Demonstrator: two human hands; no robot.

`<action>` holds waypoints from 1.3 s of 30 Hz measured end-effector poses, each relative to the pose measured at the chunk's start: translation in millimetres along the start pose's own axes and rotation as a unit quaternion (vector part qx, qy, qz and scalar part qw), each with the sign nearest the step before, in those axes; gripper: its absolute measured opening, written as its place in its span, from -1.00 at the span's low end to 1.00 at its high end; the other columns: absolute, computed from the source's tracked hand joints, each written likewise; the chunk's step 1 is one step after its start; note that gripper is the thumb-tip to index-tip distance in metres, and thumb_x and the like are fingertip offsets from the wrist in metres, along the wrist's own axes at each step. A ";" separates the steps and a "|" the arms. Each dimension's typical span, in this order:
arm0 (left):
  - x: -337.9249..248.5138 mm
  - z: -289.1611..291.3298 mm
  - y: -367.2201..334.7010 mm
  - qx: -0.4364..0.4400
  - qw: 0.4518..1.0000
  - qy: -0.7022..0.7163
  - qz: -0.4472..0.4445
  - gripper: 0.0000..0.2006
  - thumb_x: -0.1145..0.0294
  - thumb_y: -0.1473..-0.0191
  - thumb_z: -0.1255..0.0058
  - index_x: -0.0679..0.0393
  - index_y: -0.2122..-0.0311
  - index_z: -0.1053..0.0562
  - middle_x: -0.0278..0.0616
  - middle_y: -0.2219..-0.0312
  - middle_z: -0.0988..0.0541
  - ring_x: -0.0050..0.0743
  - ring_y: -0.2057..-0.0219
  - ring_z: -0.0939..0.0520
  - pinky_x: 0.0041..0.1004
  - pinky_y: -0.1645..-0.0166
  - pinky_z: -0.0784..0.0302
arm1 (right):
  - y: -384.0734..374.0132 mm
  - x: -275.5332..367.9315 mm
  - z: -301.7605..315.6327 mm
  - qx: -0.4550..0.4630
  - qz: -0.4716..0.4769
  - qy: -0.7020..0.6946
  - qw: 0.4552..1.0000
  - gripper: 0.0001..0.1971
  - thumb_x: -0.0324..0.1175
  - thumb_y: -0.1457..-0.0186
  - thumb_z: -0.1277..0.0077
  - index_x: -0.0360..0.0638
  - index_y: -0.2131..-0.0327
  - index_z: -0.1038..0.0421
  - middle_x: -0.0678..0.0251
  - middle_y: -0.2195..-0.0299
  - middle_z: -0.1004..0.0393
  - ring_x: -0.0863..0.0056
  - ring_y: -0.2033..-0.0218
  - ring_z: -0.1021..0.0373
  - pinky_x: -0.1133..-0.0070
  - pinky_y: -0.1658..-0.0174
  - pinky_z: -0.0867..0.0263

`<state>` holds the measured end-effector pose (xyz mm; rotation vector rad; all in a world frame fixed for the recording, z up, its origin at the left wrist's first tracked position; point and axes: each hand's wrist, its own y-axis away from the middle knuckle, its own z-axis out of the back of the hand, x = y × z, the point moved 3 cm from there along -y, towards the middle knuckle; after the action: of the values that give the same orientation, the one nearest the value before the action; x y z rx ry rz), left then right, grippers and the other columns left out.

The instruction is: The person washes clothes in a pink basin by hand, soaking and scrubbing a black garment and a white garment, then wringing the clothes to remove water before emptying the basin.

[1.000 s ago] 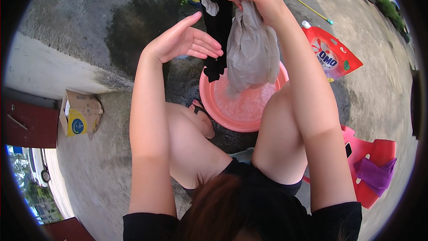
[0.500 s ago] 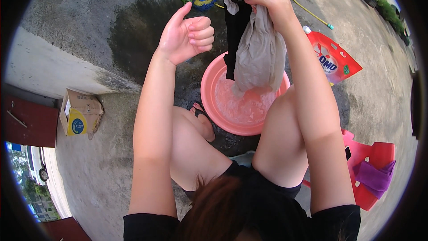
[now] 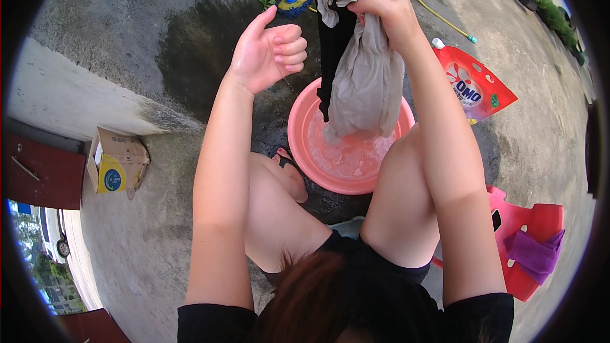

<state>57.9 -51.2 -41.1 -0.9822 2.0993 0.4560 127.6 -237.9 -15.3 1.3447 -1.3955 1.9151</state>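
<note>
Held up over the pink basin [image 3: 298, 146] is a wet grey-and-black garment [image 3: 365, 82], bunched at the top. My right hand [image 3: 394, 18] is closed round its upper folds, and the cloth hangs down toward the sudsy water [image 3: 346, 155]. Its lower end overlaps the water in the view, so I cannot tell whether it touches. A black strip [image 3: 333, 44] of the cloth hangs on the left side. To the left, apart from the garment, my left hand [image 3: 268, 51] is raised with its fingers curled in, thumb up, and nothing in it.
A red detergent pouch [image 3: 473, 82] with a white cap stands right of the basin. Nearer, a red plastic chair [image 3: 540, 216] carries a purple cloth [image 3: 537, 254] and a phone [image 3: 496, 220]. A cardboard box [image 3: 121, 160] sits left; a brush [image 3: 295, 0] and hose [image 3: 445, 22] lie beyond.
The garment has swung slightly left, and its lower end hangs a bit lower. Both hands keep nearly the same pose.
</note>
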 end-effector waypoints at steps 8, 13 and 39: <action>25.1 49.2 -11.2 -0.284 0.687 -0.669 0.006 0.01 -0.08 0.37 -0.21 0.14 -0.16 0.02 0.16 -0.05 -0.12 0.00 -0.09 -0.18 -0.26 -0.11 -0.14 | 5.0 9.5 -4.6 0.016 0.012 -0.036 0.999 -0.89 -0.51 0.31 0.06 -0.32 0.57 -0.36 0.33 0.66 -0.34 0.57 0.65 -0.24 0.65 0.54 -0.14; 66.9 60.2 -45.2 -0.154 0.908 -0.391 0.003 -0.31 0.09 0.15 -0.10 0.27 -0.05 -0.19 -0.08 0.10 -0.37 -0.34 0.07 -0.38 -0.47 -0.02 -0.25 | 11.9 16.4 -4.7 0.027 0.013 -0.033 0.999 -0.89 -0.50 0.33 0.07 -0.33 0.60 -0.34 0.32 0.68 -0.32 0.57 0.66 -0.23 0.67 0.55 -0.13; -53.4 41.1 -15.4 -0.337 0.860 -0.086 -0.373 -0.65 0.31 -0.10 0.39 0.35 0.18 -0.35 -0.03 0.20 -0.47 -0.26 0.17 -0.50 -0.34 0.00 -0.37 | 46.4 -57.9 -30.6 0.330 -0.250 0.065 0.908 -0.32 -0.20 0.21 -0.16 -0.28 -0.01 -0.17 0.20 0.09 -0.31 0.47 0.06 -0.22 0.59 -0.02 -0.10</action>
<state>112.0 -10.5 -27.0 -1.9579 1.2296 0.8399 103.9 -218.3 -89.4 1.6136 -0.2591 2.1133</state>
